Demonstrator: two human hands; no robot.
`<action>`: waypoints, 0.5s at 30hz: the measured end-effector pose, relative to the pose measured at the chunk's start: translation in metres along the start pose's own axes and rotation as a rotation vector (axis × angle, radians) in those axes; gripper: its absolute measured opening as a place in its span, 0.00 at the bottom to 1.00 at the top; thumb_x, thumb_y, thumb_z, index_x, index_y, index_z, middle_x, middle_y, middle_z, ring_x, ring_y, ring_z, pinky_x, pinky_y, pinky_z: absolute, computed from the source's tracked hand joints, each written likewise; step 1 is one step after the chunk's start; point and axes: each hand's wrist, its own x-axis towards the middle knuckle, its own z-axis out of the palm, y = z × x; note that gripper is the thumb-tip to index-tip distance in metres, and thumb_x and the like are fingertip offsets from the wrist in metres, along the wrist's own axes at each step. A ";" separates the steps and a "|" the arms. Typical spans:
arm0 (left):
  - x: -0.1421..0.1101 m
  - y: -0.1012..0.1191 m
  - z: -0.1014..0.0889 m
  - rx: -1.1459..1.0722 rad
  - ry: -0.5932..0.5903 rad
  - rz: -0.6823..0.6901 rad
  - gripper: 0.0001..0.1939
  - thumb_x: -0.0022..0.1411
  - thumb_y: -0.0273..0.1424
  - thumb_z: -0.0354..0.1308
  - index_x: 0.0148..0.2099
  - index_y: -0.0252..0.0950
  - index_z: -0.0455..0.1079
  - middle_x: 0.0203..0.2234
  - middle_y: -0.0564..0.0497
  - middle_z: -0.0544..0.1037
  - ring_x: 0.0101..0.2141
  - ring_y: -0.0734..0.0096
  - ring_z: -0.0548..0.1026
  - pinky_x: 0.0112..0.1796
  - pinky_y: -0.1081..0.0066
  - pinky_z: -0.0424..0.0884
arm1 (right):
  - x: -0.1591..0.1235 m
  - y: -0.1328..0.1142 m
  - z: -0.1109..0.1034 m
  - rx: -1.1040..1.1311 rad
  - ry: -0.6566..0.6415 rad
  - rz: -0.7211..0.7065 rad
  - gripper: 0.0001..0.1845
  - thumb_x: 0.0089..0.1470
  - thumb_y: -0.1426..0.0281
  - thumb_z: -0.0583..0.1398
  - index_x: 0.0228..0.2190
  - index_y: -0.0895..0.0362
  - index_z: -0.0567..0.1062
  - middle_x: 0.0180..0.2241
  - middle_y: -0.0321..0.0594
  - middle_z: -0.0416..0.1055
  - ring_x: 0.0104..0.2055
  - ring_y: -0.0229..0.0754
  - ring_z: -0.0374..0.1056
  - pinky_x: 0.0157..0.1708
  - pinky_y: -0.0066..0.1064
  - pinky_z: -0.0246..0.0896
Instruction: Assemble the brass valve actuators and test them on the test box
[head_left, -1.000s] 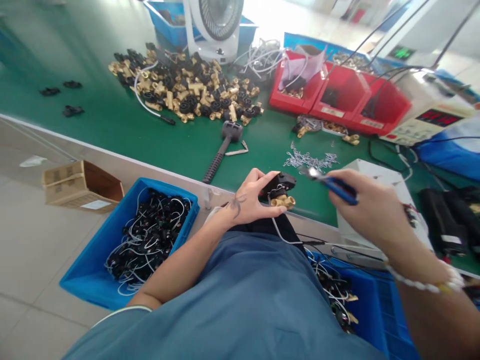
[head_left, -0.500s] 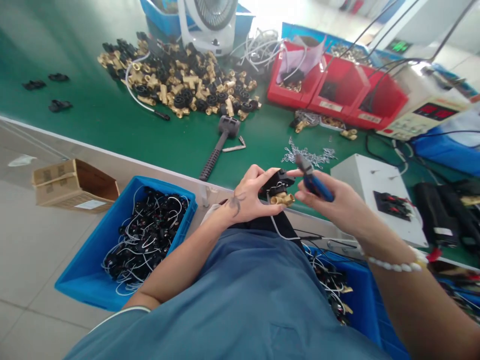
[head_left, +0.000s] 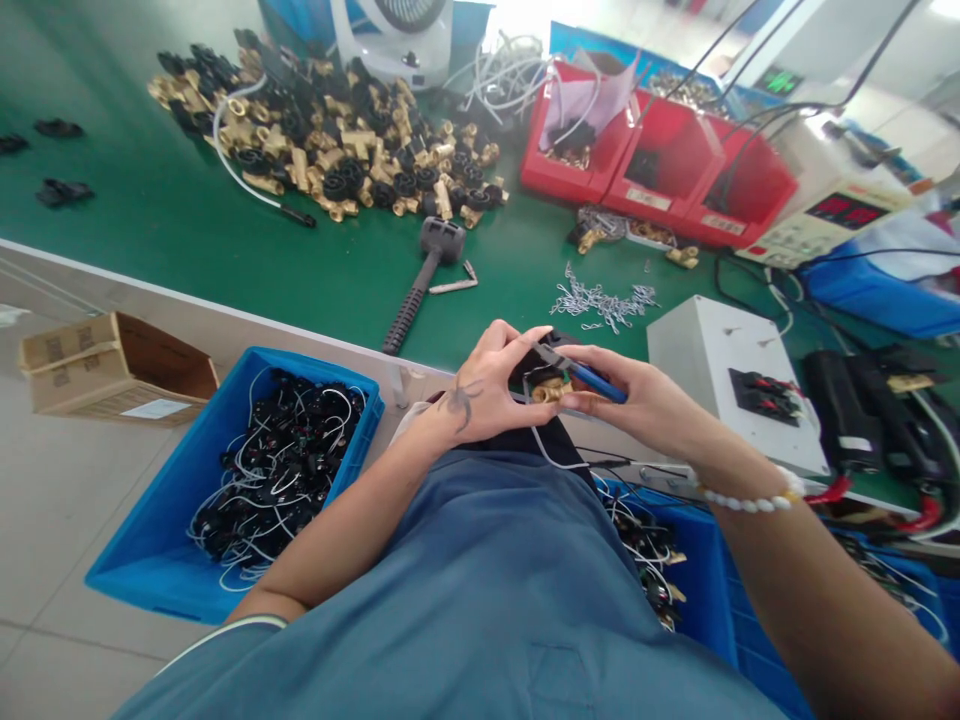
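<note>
My left hand [head_left: 484, 390] grips a black part with a brass fitting [head_left: 551, 390] just off the bench's front edge. From this part a thin grey cable [head_left: 551, 455] hangs down. My right hand [head_left: 637, 400] is closed round blue-handled pliers [head_left: 596, 382]. Their metal jaws lie across the top of the held part; whether they pinch anything there is hidden. Small silver metal clips [head_left: 600, 302] lie scattered on the green bench [head_left: 510, 290] beyond my hands.
A dark mallet [head_left: 426, 275] and a hex key [head_left: 456, 283] lie behind my left hand. Brass fittings [head_left: 360, 145] are heaped farther back, near red bins [head_left: 652, 170]. A grey box [head_left: 701, 350] stands to the right. Low at left is a blue crate [head_left: 157, 500] of cabled parts.
My right hand has come leftward from over the clips with the pliers, whose jaws now lie at the held part. My left hand has kept its grip. The whole view has shifted slightly.
</note>
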 end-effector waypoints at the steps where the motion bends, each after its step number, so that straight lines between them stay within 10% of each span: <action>1: -0.001 0.000 0.001 -0.024 0.024 -0.017 0.37 0.54 0.38 0.70 0.63 0.37 0.62 0.45 0.45 0.66 0.49 0.56 0.70 0.49 0.57 0.75 | -0.002 -0.003 -0.001 -0.036 0.061 -0.007 0.23 0.55 0.58 0.65 0.50 0.53 0.76 0.47 0.42 0.78 0.46 0.48 0.75 0.47 0.40 0.72; 7: -0.006 0.001 0.011 -0.061 0.148 -0.093 0.23 0.53 0.35 0.70 0.45 0.38 0.62 0.45 0.46 0.69 0.48 0.59 0.71 0.48 0.58 0.74 | -0.018 -0.007 -0.005 -0.346 0.870 -0.116 0.07 0.58 0.68 0.60 0.37 0.56 0.77 0.28 0.35 0.71 0.25 0.36 0.63 0.26 0.30 0.58; 12: -0.004 0.005 0.009 -0.032 0.125 -0.092 0.20 0.52 0.32 0.71 0.41 0.39 0.63 0.44 0.46 0.69 0.48 0.59 0.70 0.50 0.57 0.73 | -0.025 0.006 -0.012 -0.601 0.372 -0.102 0.08 0.55 0.68 0.58 0.35 0.56 0.77 0.28 0.40 0.73 0.27 0.42 0.66 0.26 0.33 0.57; 15: -0.004 0.006 0.008 -0.037 0.124 -0.092 0.20 0.52 0.32 0.72 0.41 0.38 0.64 0.45 0.46 0.69 0.49 0.59 0.71 0.50 0.57 0.73 | -0.028 0.005 -0.018 -0.570 0.660 -0.077 0.09 0.56 0.67 0.58 0.37 0.56 0.77 0.31 0.42 0.75 0.29 0.42 0.68 0.29 0.33 0.61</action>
